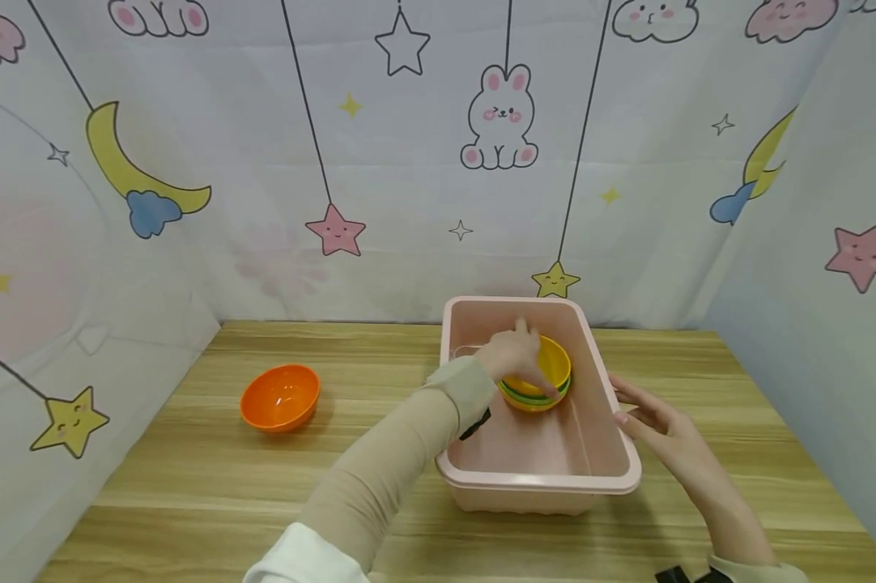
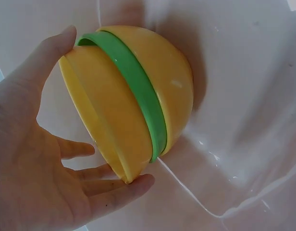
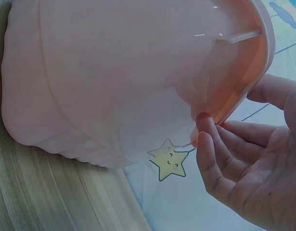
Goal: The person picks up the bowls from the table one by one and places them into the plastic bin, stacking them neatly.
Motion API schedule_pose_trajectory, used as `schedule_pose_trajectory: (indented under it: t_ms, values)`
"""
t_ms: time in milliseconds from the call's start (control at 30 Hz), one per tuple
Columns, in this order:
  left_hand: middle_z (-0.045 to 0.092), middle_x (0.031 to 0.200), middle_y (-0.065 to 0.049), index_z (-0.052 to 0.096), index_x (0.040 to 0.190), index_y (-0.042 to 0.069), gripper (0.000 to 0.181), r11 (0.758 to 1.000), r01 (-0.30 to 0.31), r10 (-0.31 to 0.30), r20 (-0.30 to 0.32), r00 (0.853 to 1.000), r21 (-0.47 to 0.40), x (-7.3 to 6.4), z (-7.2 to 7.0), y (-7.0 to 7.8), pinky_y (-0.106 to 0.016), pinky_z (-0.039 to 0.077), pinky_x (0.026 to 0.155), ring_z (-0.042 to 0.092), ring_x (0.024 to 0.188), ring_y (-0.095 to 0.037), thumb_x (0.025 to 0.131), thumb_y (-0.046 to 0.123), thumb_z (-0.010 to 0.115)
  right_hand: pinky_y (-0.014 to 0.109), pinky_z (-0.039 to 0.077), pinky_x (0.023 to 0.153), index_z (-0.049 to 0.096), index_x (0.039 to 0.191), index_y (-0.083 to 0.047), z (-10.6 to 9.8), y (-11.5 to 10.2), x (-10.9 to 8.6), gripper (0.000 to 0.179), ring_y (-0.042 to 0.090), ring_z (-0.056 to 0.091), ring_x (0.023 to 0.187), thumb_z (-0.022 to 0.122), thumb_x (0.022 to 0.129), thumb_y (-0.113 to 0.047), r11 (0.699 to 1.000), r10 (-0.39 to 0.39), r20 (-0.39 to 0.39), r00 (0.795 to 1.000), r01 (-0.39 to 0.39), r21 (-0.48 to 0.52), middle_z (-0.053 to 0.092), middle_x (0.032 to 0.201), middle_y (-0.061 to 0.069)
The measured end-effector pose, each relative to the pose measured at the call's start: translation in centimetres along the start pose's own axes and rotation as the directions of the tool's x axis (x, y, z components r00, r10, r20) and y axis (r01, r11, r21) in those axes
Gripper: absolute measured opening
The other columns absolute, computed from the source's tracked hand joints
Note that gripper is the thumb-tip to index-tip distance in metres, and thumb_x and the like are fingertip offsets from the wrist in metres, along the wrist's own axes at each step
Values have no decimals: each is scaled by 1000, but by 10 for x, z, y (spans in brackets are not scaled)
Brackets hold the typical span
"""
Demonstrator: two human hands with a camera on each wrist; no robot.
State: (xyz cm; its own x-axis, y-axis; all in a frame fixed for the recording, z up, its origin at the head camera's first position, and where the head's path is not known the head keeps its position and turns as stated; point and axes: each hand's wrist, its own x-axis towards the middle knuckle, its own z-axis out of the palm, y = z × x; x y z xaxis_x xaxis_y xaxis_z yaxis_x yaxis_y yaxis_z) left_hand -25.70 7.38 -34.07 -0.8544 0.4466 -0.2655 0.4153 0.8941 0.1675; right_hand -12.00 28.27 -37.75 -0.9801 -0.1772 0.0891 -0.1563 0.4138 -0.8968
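My left hand [image 1: 514, 356] reaches into a pink plastic bin [image 1: 533, 482] and spans the top yellow bowl [image 2: 107, 101], thumb at one side of its rim and fingertips at the other. This bowl sits nested in a green bowl [image 2: 138, 91], which sits in another yellow bowl [image 2: 162, 72] at the bottom of the stack. My right hand [image 1: 660, 425] grips the bin's right rim, with the thumb over the edge and fingers curled beneath the lip [image 3: 258, 67].
An orange bowl [image 1: 281, 398] stands on the wooden table [image 1: 365, 364], left of the bin. A white curtain [image 1: 401, 162] printed with stars, moons and rabbits hangs behind and along both sides.
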Motion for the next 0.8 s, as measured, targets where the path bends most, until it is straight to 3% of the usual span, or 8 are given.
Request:
schedule_pose_trajectory:
  t_ms: [167,500,800]
  values:
    - [28,148,-12,24,152,12,111,1000,2,-2,14,1000,18,-1,1,1,-37,44,106,53,115,-25,69,65,73,16,49,84,36,149,-13,0,0,0,53,-4,61,102,53,99,-21,1000,-17,0,1000,17,9,54,125,-24]
    - [15,159,-12,15,155,19,113,999,-2,4,42,999,-39,-1,3,1,-38,43,108,49,127,-27,69,64,74,15,49,84,37,149,-13,0,0,0,53,-5,61,103,53,99,-21,1000,-23,-8,1000,23,-9,54,124,-24]
    - [18,158,-11,13,155,24,114,1000,17,-16,32,999,-27,-5,4,1,-39,45,105,48,127,-32,68,67,72,16,50,84,37,149,-14,0,0,0,53,-5,61,103,53,99,-23,1000,-11,-2,1000,11,-10,53,123,-26]
